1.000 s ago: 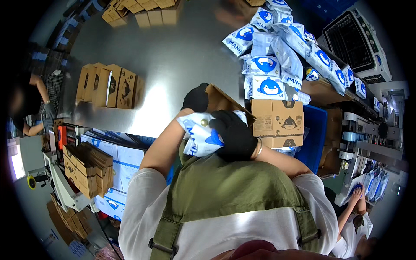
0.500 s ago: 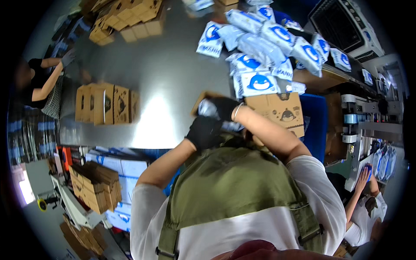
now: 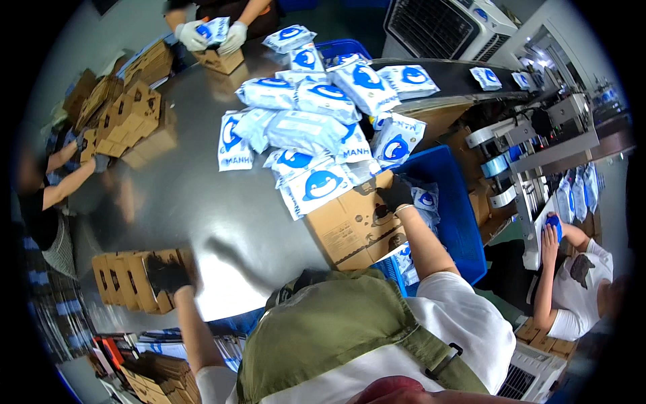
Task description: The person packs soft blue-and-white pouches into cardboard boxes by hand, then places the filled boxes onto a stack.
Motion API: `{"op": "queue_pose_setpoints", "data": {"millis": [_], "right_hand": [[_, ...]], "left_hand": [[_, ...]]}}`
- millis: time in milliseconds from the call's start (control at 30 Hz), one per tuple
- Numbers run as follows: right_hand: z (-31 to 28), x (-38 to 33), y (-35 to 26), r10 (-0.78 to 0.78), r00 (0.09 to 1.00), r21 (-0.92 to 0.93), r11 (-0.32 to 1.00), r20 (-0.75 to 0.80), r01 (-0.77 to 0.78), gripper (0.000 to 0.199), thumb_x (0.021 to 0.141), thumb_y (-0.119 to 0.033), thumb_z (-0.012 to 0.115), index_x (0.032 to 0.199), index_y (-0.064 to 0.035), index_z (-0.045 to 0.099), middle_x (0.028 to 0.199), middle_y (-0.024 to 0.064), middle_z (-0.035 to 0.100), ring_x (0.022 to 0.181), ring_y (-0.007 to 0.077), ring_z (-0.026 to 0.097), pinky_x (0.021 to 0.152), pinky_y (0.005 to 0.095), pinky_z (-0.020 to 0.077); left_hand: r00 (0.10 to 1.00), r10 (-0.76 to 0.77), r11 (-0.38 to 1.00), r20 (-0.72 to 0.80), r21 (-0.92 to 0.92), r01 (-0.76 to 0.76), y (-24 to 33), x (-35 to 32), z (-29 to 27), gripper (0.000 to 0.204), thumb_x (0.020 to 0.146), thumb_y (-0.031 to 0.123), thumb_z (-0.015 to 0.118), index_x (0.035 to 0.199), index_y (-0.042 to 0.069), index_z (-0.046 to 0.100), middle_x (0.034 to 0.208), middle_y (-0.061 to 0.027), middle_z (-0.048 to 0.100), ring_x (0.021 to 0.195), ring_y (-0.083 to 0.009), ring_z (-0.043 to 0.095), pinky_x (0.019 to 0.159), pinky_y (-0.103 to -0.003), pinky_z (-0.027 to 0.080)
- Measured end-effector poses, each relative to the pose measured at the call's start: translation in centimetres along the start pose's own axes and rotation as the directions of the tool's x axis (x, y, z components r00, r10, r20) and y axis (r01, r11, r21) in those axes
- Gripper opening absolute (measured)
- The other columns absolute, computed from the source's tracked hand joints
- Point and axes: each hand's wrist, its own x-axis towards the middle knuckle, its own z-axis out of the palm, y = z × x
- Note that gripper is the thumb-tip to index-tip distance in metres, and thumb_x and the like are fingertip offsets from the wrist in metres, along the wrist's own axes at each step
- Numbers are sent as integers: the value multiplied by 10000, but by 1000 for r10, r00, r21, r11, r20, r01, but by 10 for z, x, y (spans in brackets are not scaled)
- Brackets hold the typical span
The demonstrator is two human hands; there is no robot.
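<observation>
On the steel table [image 3: 202,202], both gloved hands have split apart since half a second ago, when they were together at the chest on one white-and-blue packet. Left hand [image 3: 167,275] is now out at the row of flat folded cartons [image 3: 128,279] standing near the table's near-left edge, fingers closed over the end carton, seemingly gripping it. Right hand [image 3: 396,194] has gone to the far rim of the open brown box [image 3: 353,225] by the blue crate [image 3: 457,215]; it looks curled on the box edge, but whether it pinches anything I cannot tell. No packet shows in either hand now, so it has likely been dropped in the box, judging by the reach. Heap of packets [image 3: 316,128] sits just behind the box, some touching it. Another person's gloved hands [image 3: 212,37] hold a packet at the far end; a third person [image 3: 572,283] sits right.
</observation>
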Motion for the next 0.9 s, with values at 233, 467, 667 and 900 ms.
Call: {"op": "queue_pose_setpoints", "data": {"millis": [233, 467, 667, 900], "right_hand": [[-41, -27, -12, -10, 996, 151, 988, -89, 23, 426, 734, -437, 604, 916, -52, 627, 932, 185, 596, 919, 343, 556, 771, 410, 441], [-127, -81, -83, -54, 993, 908, 413, 104, -72, 167, 784, -186, 615, 840, -30, 639, 738, 108, 612, 640, 227, 579, 629, 337, 457], [-54, -87, -213, -348, 937, 879, 454, 23, 147, 171, 773, -202, 615, 840, -53, 665, 818, 87, 646, 785, 183, 600, 730, 281, 452], [4, -159, -284, -658, 691, 572, 455, -301, 682, 388, 735, -267, 639, 1018, -11, 570, 1034, 164, 573, 947, 319, 546, 842, 371, 423]], "left_hand": [[755, 650, -432, 84, -777, 458, 248, 1, -264, 552, 748, 405, 654, 1143, 41, 531, 989, -87, 610, 886, -212, 571, 747, -308, 447], [927, 230, -949, 296, -141, 281, 150, -18, -308, 279, 797, 304, 620, 975, 94, 568, 876, -22, 585, 842, -154, 539, 762, -311, 430], [910, -390, -880, 143, -350, -322, 42, -2, -195, 178, 808, 169, 583, 948, 63, 557, 897, -37, 566, 868, -147, 518, 822, -316, 404], [988, -133, -975, -75, -166, -144, 59, -69, -120, 882, 661, 144, 690, 1378, 28, 191, 1422, -97, 238, 1288, -226, 278, 1042, -361, 262]]}}
